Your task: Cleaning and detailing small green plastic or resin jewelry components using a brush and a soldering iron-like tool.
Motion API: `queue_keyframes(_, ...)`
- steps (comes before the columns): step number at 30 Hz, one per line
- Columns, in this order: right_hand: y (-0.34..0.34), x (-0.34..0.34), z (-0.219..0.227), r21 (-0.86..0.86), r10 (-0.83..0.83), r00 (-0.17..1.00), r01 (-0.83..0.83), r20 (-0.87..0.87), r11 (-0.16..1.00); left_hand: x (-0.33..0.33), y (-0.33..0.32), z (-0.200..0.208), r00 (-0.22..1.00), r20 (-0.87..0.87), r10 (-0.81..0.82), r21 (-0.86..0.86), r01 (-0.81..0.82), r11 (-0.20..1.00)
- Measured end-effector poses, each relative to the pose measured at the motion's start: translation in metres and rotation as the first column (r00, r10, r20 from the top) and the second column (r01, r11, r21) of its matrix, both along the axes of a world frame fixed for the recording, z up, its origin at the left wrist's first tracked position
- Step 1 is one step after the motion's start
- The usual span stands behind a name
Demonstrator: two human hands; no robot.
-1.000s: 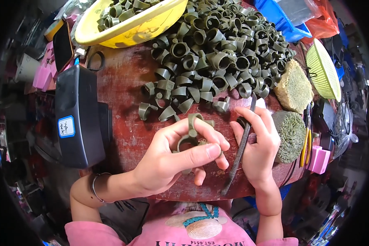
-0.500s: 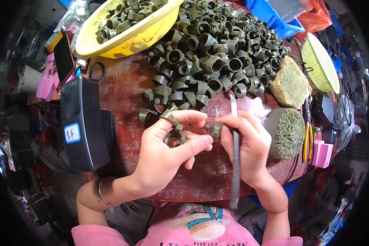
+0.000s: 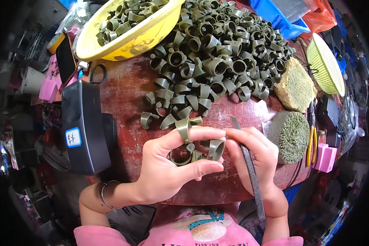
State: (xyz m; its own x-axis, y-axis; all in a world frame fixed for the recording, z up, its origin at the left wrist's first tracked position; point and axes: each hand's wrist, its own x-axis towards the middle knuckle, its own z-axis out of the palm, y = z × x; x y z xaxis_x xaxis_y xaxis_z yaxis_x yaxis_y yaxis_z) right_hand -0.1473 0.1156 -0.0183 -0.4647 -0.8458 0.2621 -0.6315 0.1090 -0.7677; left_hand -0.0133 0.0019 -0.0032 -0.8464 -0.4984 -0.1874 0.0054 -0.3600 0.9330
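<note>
My left hand [image 3: 162, 170] is closed around several olive-green rings. One ring [image 3: 184, 129] is on its index finger, another ring [image 3: 179, 156] lies in the curl of the palm, and a third ring [image 3: 216, 150] is pinched between index finger and thumb. Right beside that third ring are the fingertips of my right hand [image 3: 256, 158]; whether they touch it I cannot tell. A long, flat grey file [image 3: 252, 176] is held in my right hand, slanting from the fingertips down toward the wrist.
Beyond my hands a large heap of similar rings [image 3: 217, 53] covers the red table [image 3: 127, 90]. A yellow basin [image 3: 139, 39] of rings stands far left, a black box [image 3: 84, 127] left. At right are two rough blocks [image 3: 290, 137], yellow-handled pliers [image 3: 311, 143] and a green basket [image 3: 326, 63].
The ring that was at my right fingertips is now between my left index finger and thumb. The file has swung from nearly upright to a slant, its lower end toward the right.
</note>
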Motion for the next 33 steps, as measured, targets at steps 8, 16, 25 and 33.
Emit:
queue_keyframes(8,0.019,0.004,0.017,-0.181,0.100,0.947,-0.045,0.307,0.982,0.003,-0.001,0.004,0.997,0.078,0.018,-0.024,-0.016,1.000)
queue_keyframes(16,0.010,0.007,0.013,-0.308,0.252,0.934,-0.169,0.254,0.936,0.000,-0.007,0.006,0.994,0.058,-0.095,0.175,0.083,0.981)
queue_keyframes(25,0.020,0.004,0.016,-0.286,0.081,0.972,-0.015,0.221,0.958,0.000,-0.009,0.006,0.988,0.056,-0.146,0.316,0.121,0.941)
queue_keyframes(33,0.017,0.004,0.020,-0.341,0.320,0.883,-0.200,0.344,0.919,-0.001,-0.008,0.005,0.987,0.091,-0.131,0.219,0.109,0.970)
